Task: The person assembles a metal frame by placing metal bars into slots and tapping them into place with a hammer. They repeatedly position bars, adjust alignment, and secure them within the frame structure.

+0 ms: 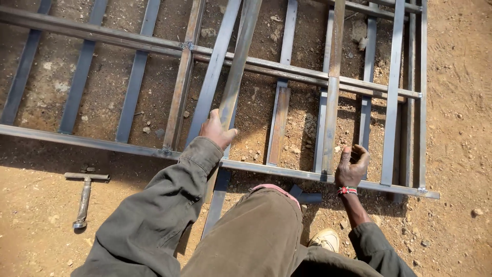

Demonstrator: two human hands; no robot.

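Left hand (218,131) grips loose bar (237,77) w/ hammer (84,197) nearby on dirt.

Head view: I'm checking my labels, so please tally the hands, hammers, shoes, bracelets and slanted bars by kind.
Hands: 2 (left hand, right hand)
hammer: 1
shoe: 1
bracelet: 1
slanted bar, gripped by the left hand: 1
Total: 6

Flat steel bar (237,77), grey w/ rust tint, lies loose and slanted over the welded grille frame (307,177), running from near centre to far. Frame is flat on dirt; approx. ten upright bars, two cross rails.
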